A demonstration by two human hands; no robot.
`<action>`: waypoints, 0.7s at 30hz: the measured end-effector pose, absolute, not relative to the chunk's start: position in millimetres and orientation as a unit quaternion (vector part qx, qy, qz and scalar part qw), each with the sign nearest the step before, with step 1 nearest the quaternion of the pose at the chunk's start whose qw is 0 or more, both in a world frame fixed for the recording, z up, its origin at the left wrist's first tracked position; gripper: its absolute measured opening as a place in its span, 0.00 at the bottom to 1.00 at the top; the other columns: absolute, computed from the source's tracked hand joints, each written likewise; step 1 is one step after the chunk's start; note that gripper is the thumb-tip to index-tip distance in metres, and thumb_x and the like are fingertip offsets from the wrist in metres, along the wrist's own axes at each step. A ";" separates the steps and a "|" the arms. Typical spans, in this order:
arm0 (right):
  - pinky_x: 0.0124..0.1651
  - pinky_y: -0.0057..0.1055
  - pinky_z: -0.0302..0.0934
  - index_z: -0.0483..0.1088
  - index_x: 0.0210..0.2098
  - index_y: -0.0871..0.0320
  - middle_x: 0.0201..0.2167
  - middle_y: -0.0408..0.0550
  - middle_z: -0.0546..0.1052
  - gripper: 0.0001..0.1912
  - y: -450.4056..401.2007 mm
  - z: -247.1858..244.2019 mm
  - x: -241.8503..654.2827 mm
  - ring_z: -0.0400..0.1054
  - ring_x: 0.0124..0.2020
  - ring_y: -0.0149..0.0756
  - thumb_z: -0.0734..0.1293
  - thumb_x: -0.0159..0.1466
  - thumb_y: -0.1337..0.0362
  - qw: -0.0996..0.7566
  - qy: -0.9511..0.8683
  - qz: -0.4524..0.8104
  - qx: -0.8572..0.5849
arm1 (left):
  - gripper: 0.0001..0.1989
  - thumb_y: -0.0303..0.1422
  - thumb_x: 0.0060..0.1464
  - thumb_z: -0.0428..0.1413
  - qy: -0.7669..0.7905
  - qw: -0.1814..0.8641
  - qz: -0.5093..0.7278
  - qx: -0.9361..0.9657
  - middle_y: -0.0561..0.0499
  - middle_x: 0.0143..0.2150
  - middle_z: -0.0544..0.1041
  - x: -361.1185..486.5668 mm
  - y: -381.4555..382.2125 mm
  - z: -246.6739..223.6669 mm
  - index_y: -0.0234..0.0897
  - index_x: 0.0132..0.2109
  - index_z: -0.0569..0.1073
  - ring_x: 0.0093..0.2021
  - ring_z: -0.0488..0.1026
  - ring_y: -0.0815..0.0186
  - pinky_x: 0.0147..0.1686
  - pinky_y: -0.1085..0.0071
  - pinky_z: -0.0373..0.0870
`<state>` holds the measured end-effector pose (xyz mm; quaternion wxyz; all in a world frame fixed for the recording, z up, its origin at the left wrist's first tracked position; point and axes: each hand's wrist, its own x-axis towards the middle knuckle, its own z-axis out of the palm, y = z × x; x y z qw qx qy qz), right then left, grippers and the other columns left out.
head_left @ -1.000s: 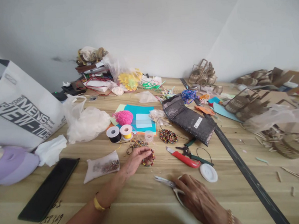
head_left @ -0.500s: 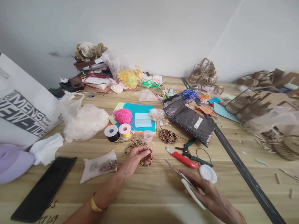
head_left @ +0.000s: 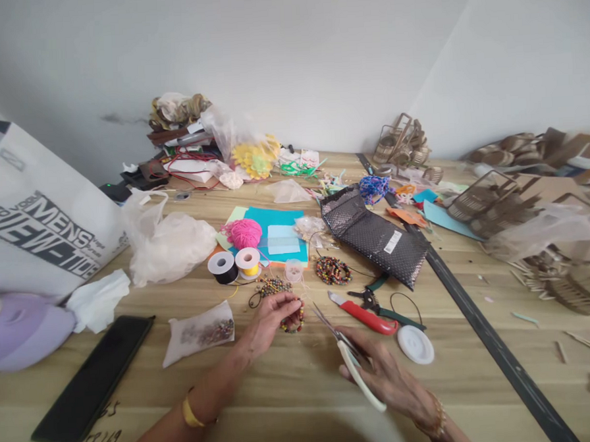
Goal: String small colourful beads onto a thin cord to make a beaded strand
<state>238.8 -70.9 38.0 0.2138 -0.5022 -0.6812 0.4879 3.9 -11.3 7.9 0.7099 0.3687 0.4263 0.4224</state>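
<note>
A small ring of colourful beads (head_left: 294, 321) hangs from the pinched fingers of my left hand (head_left: 271, 321). My right hand (head_left: 376, 368) holds scissors with white handles (head_left: 358, 377); their slightly parted blades point toward the beads without touching them. Loose-looking beads (head_left: 275, 286) lie just beyond my left hand, and a heap of strung beads (head_left: 332, 270) sits further right. Close by are a red-handled cutter (head_left: 366, 315), green-handled pliers (head_left: 371, 301) and a round white lid (head_left: 415, 344).
Spools of black (head_left: 222, 267) and yellow thread (head_left: 248, 263) stand by pink yarn (head_left: 244, 233). On the left are a bead pouch (head_left: 202, 333), a black case (head_left: 93, 380) and a paper bag (head_left: 52, 214). A black bubble mailer (head_left: 375, 236) and small baskets (head_left: 585, 285) lie right.
My right hand has brought the scissors leftward and closer to the bead ring. My left hand still pinches the ring, and the view has shifted slightly.
</note>
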 end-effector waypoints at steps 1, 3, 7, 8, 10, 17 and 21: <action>0.45 0.35 0.70 0.68 0.56 0.57 0.41 0.53 0.78 0.27 -69.4 37.1 236.9 0.72 0.42 0.45 0.68 0.59 0.56 0.217 -0.683 0.485 -0.502 | 0.18 0.44 0.43 0.65 0.427 0.711 0.418 0.372 0.51 0.24 0.75 4.5 -11.9 9.2 0.31 0.31 0.74 0.22 0.68 0.72 0.24 0.75 0.61; 0.42 0.33 0.70 0.69 0.55 0.56 0.38 0.51 0.77 0.25 -66.6 36.1 233.6 0.72 0.39 0.43 0.69 0.59 0.56 0.221 -0.691 0.478 -0.496 | 0.19 0.44 0.42 0.65 0.429 0.713 0.403 0.381 0.51 0.24 0.74 5.3 -13.2 11.8 0.31 0.31 0.74 0.22 0.68 0.72 0.24 0.75 0.61; 0.42 0.33 0.67 0.69 0.54 0.58 0.35 0.49 0.77 0.25 -62.3 36.5 227.4 0.71 0.38 0.41 0.69 0.59 0.56 0.200 -0.707 0.473 -0.486 | 0.18 0.44 0.44 0.65 0.427 0.719 0.374 0.401 0.52 0.23 0.74 5.2 -15.3 15.2 0.31 0.32 0.75 0.22 0.67 0.72 0.24 0.75 0.60; 0.42 0.33 0.67 0.69 0.54 0.59 0.34 0.48 0.77 0.25 -61.4 36.6 226.1 0.70 0.37 0.40 0.69 0.59 0.57 0.197 -0.711 0.471 -0.484 | 0.18 0.44 0.44 0.65 0.427 0.719 0.369 0.406 0.51 0.23 0.74 4.9 -15.6 15.2 0.31 0.32 0.75 0.22 0.67 0.72 0.24 0.75 0.60; 0.41 0.33 0.66 0.68 0.54 0.59 0.33 0.47 0.76 0.26 -60.0 36.6 224.0 0.70 0.35 0.39 0.69 0.59 0.57 0.200 -0.715 0.467 -0.480 | 0.18 0.43 0.44 0.64 0.428 0.718 0.363 0.412 0.51 0.23 0.74 4.1 -15.7 14.2 0.31 0.32 0.76 0.22 0.67 0.72 0.24 0.75 0.60; 0.38 0.31 0.65 0.68 0.54 0.57 0.31 0.46 0.75 0.25 -58.6 32.1 220.2 0.69 0.32 0.37 0.69 0.59 0.56 0.234 -0.729 0.447 -0.462 | 0.18 0.44 0.44 0.64 0.433 0.718 0.347 0.420 0.51 0.23 0.75 3.1 -15.2 9.9 0.31 0.33 0.76 0.23 0.67 0.71 0.25 0.75 0.60; 0.35 0.29 0.64 0.68 0.54 0.57 0.32 0.47 0.75 0.24 -59.5 30.2 217.3 0.68 0.30 0.35 0.68 0.60 0.57 0.233 -0.733 0.432 -0.470 | 0.20 0.46 0.42 0.65 0.436 0.722 0.344 0.413 0.51 0.23 0.74 4.5 -15.0 13.0 0.31 0.33 0.77 0.23 0.67 0.71 0.25 0.75 0.61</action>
